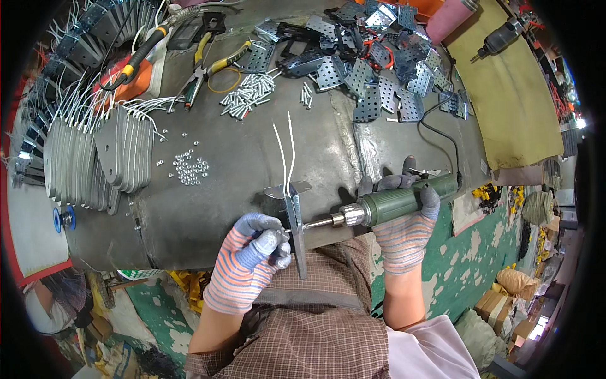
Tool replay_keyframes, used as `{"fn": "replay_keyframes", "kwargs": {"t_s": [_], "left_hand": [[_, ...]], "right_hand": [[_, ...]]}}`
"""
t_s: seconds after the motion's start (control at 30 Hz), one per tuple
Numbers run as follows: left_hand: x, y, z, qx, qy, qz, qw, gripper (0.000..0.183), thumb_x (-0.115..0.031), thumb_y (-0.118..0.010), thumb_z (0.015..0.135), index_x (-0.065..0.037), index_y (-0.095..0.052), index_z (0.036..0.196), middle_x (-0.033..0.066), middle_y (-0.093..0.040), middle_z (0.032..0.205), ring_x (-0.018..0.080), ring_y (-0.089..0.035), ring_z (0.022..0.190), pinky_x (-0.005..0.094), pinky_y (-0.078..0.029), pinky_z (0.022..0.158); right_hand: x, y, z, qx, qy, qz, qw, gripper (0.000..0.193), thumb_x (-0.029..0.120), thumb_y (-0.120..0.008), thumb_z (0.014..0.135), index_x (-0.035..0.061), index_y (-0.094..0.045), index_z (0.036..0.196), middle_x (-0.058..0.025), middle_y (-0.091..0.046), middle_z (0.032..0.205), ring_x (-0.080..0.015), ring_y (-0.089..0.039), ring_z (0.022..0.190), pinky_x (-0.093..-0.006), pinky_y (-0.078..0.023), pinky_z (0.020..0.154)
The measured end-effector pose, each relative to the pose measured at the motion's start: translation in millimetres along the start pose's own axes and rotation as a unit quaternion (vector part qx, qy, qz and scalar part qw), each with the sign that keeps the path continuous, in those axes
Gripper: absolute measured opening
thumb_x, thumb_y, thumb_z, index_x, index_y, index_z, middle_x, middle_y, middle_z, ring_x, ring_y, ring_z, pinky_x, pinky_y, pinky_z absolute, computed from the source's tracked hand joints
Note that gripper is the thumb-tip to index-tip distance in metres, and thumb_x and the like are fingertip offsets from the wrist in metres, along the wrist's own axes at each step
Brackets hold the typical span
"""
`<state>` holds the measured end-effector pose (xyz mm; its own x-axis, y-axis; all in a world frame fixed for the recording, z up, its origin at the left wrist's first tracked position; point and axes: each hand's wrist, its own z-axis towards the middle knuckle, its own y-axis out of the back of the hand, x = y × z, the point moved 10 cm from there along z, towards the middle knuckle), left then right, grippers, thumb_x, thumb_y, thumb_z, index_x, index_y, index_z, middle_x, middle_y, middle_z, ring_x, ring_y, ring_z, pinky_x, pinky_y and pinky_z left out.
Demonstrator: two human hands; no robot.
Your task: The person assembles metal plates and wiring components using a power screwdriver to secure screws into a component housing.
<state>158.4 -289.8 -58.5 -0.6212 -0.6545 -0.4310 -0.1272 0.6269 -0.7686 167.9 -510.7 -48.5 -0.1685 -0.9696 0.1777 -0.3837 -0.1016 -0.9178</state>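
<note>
My right hand [404,243], in a striped glove with grey fingertips, is wrapped round a green electric screwdriver [401,202] lying level above the table's near edge. Its bit points left and meets a grey metal plate [295,237], seen nearly edge-on. Two white wires [291,148] rise from the plate, and a dark perforated bracket [275,201] sits against its upper part. On the plate's other side, my left hand [252,249] is closed, its fingers pinched opposite the bit. Whatever small piece lies between those fingertips is mostly hidden.
Left on the table stand stacked grey plates [76,161] with white wires, beside loose nuts [189,169]. Screws [245,98] and pliers [199,72] lie farther back. Perforated brackets [360,79] are heaped at the far right. A cord [445,132] runs from the screwdriver.
</note>
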Motion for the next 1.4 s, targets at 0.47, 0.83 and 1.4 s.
{"fn": "replay_keyframes", "kwargs": {"t_s": [0.47,0.83,1.4], "left_hand": [[13,0,9,0.014,0.123,-0.043,0.991,0.011,-0.009,-0.061,0.089,-0.006,-0.062,0.1,0.0087,-0.062,0.081,0.0192,-0.058,0.07,0.0325,-0.049,0.066],[6,-5,9,0.013,0.092,0.004,0.996,0.013,-0.009,-0.064,0.088,-0.005,-0.061,0.1,0.0077,-0.063,0.082,0.0174,-0.06,0.07,0.0306,-0.051,0.066],[-50,-58,-19,0.019,-0.409,0.659,0.631,0.028,-0.004,-0.071,0.073,-0.008,-0.06,0.099,0.0103,-0.06,0.095,0.0284,-0.06,0.085,0.0399,-0.05,0.076]], "right_hand": [[-3,-3,2,0.023,-0.008,0.006,1.0,0.037,0.013,-0.07,0.075,0.01,-0.06,0.11,-0.004,-0.063,0.087,-0.0224,-0.062,0.092,-0.0528,-0.034,0.107],[-4,-2,-1,0.028,-0.008,0.018,0.999,0.035,0.011,-0.069,0.076,0.0095,-0.06,0.109,-0.0051,-0.06,0.091,-0.0234,-0.06,0.094,-0.053,-0.037,0.105],[0,7,1,-0.001,-0.007,0.011,1.0,0.051,0.013,-0.069,0.076,0.012,-0.054,0.125,-0.0038,-0.063,0.089,-0.0215,-0.059,0.092,-0.0484,-0.042,0.101]]}}
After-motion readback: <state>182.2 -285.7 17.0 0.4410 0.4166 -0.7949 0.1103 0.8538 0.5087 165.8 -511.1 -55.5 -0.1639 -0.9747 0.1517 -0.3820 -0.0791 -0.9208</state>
